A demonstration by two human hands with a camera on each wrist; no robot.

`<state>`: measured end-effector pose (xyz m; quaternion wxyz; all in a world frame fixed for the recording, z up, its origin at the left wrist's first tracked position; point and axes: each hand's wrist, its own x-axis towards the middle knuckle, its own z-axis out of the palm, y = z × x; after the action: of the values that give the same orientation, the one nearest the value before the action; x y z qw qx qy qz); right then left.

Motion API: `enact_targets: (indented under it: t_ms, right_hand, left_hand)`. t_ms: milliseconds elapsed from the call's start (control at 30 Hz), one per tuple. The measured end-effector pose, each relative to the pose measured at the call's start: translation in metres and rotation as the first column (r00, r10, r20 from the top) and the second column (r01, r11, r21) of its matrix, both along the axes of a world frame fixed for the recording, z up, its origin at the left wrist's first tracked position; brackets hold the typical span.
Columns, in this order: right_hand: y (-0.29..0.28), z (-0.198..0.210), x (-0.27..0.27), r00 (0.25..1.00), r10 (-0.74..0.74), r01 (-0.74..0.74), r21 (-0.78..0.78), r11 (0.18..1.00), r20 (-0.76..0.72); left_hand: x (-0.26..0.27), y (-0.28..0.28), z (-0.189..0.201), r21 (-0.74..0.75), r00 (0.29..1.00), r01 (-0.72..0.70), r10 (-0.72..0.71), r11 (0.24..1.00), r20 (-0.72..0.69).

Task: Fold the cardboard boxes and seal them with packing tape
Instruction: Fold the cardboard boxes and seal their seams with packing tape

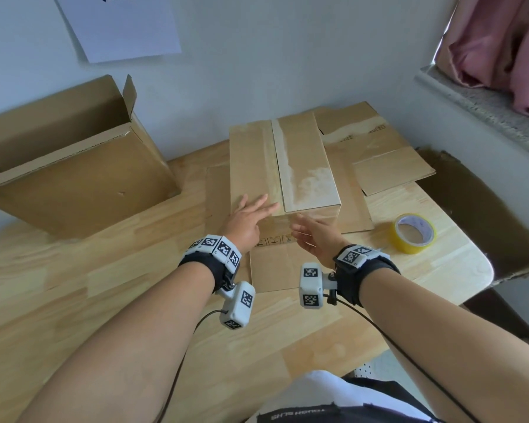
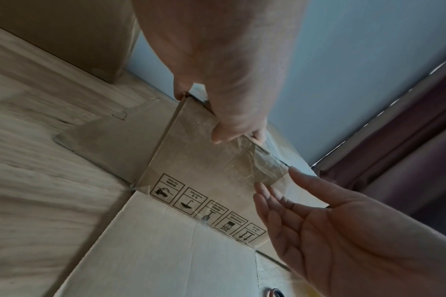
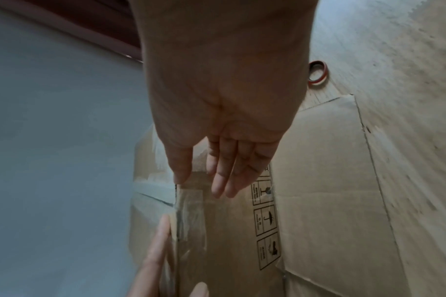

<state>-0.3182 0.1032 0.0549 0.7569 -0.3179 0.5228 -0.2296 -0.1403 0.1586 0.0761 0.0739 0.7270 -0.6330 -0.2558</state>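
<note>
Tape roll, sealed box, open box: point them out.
tape roll point(image 1: 414, 233), head view, yellow outer band.
sealed box point(image 1: 306, 160), head view, top face right of the seam.
open box point(image 1: 83, 184), head view, front wall.

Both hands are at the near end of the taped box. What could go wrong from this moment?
1. The tape end on the box's near face looks wrinkled; if the left hand and right hand, both open, do not press it flat, it may lift.
2. The box stands on loose flat cardboard, so pressing may make it slide.
3. The tape roll lies near the table's right edge; an elbow could knock it off.
</note>
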Motion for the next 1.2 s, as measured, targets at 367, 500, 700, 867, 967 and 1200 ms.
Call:
enact_targets:
  t_ms: [367, 500, 700, 867, 967, 1200]
  right_hand:
    - [0.000, -0.001, 0.005, 0.999, -0.025, 0.025, -0.025, 0.999, 0.023]
    - [-0.001, 0.001, 0.009, 0.996, -0.046, 0.046, 0.015, 0.999, 0.070]
    - [0.001, 0.002, 0.006, 0.998, -0.025, 0.026, -0.017, 1.000, 0.063]
    - [0.000, -0.001, 0.001, 0.998, 0.044, -0.043, -0.030, 0.999, 0.039]
    - [0.000, -0.001, -0.001, 0.991, 0.117, -0.122, -0.086, 0.989, -0.065]
    - [-0.005, -0.012, 0.005, 0.938, 0.138, -0.227, -0.261, 0.938, -0.319]
  left_hand:
    - [-0.004, 0.000, 0.005, -0.016, 1.000, -0.024, 0.024, 1.000, 0.009]
    - [-0.006, 0.001, 0.005, -0.026, 0.999, -0.020, 0.021, 0.999, 0.032]
    - [-0.005, 0.000, 0.006, -0.031, 0.999, -0.024, 0.024, 0.999, 0.024]
    - [-0.005, 0.001, 0.003, -0.043, 1.000, -0.018, 0.019, 0.999, 0.023]
    - [-0.005, 0.001, 0.001, -0.045, 0.999, -0.010, 0.012, 0.999, 0.030]
    - [-0.001, 0.001, -0.009, -0.078, 0.999, -0.006, 0.009, 0.997, 0.037]
